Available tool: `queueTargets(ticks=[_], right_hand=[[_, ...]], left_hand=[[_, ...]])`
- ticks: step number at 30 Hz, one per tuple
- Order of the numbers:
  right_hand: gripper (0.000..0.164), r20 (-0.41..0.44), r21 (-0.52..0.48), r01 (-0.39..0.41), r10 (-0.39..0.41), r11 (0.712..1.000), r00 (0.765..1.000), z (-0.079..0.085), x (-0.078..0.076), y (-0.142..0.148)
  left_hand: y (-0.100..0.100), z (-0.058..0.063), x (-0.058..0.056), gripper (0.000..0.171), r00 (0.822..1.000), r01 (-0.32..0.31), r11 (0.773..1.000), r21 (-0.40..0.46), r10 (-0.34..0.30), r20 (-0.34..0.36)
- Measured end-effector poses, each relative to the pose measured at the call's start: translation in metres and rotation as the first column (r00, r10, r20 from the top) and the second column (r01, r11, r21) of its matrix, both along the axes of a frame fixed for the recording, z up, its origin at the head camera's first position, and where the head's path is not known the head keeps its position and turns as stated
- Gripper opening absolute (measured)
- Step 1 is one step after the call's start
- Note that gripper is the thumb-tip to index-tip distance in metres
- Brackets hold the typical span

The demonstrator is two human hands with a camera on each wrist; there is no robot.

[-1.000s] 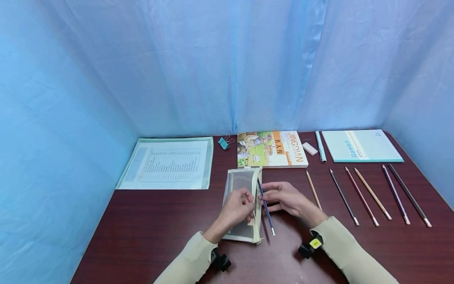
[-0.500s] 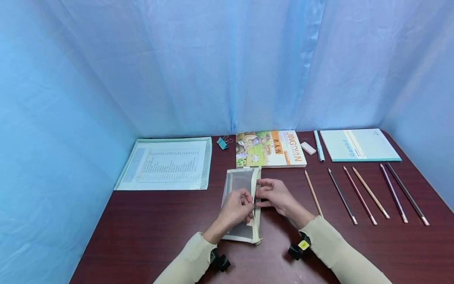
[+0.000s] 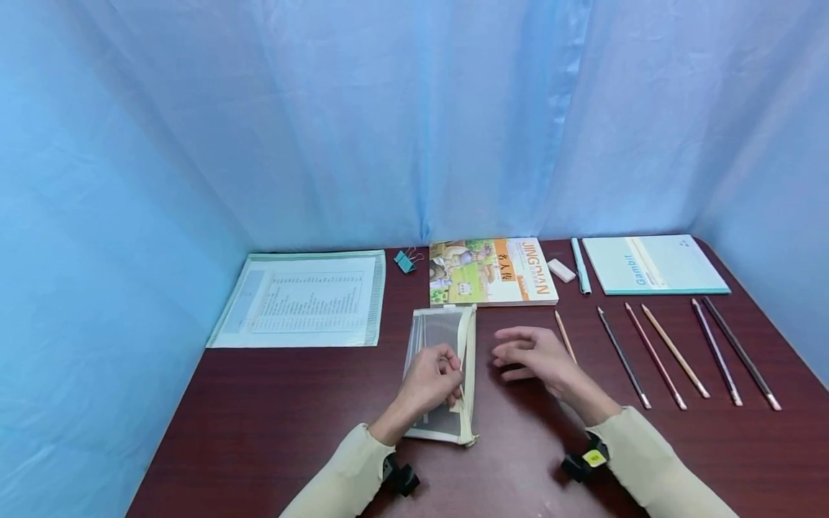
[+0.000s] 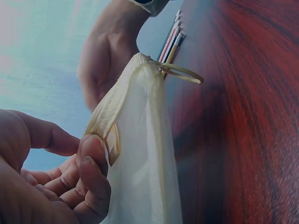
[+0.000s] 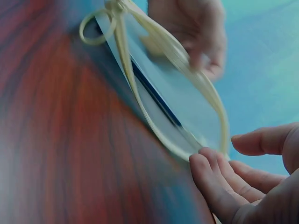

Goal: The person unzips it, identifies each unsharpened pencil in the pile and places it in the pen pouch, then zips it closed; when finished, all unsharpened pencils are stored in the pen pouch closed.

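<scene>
A see-through mesh pencil case point(image 3: 442, 327) with cream zip edges lies on the table in front of me. My left hand point(image 3: 430, 378) pinches one edge of its opening between thumb and finger, lifting that side. In the right wrist view the mouth gapes and a dark blue pencil point(image 5: 154, 95) lies inside. My right hand point(image 3: 536, 360) hovers to the right of the case, fingers spread and loosely bent, holding nothing. Nearest to it is a tan pencil point(image 3: 564, 334), partly hidden behind the hand.
Further right lie a black pencil point(image 3: 623, 357), a red pencil point(image 3: 655, 356), a yellow pencil point(image 3: 676, 350) and others. Along the back are a document folder point(image 3: 304, 298), binder clip point(image 3: 406, 261), book point(image 3: 486, 273), eraser point(image 3: 561, 270), pen point(image 3: 581, 266) and notebook point(image 3: 657, 262).
The right hand moved left to the case with the dark blue pencil, let it go inside, then drew back right without it. The left hand kept its hold on the case edge.
</scene>
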State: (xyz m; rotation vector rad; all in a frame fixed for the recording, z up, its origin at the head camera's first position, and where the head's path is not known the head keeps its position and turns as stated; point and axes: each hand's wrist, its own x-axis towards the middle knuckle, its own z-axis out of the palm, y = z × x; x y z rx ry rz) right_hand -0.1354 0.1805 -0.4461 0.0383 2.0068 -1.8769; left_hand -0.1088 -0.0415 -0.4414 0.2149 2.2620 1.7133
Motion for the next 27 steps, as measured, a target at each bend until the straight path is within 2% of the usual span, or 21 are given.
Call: queueTargets(ticks=[5,9,11,17,21,22,25,27], right_hand=[[0.049,-0.056,0.028,0.052,-0.051,0.998,0.997,0.004,0.0,0.046],[0.027,-0.116,0.017,0.095,-0.092,0.995,0.989,0.006,0.002,0.087],[0.019,-0.148,-0.018,0.111,-0.112,0.994,0.983,0.007,0.004,0.107],[0.031,-0.177,-0.149,0.156,-0.181,0.976,0.967,0.009,0.01,0.161],[0.03,-0.139,-0.163,0.216,-0.239,0.963,0.961,0.01,0.014,0.198],[0.029,-0.134,-0.141,0.24,-0.259,0.96,0.957,0.01,0.015,0.207],[0.02,-0.167,0.034,0.311,-0.301,0.95,0.939,0.007,0.017,0.234],[0.012,-0.213,0.201,0.363,-0.321,0.91,0.923,0.004,0.017,0.25]], left_hand=[[-0.002,0.001,0.001,0.007,1.0,-0.008,1.0,0.007,0.008,-0.001],[-0.003,-0.001,0.0,0.008,1.0,-0.001,1.0,0.007,0.001,0.0],[-0.003,-0.002,0.0,0.007,1.0,0.0,1.0,0.007,0.0,0.001],[-0.002,-0.001,0.0,0.007,1.0,-0.004,1.0,0.01,0.003,0.001],[-0.001,-0.001,0.001,0.006,1.0,-0.005,1.0,0.01,0.005,0.008],[-0.001,-0.001,0.001,0.006,1.0,-0.005,1.0,0.01,0.005,0.007],[-0.001,-0.001,0.002,0.006,1.0,-0.004,1.0,0.007,0.004,0.002],[0.0,-0.001,0.002,0.007,1.0,-0.001,1.0,0.002,0.001,-0.001]])
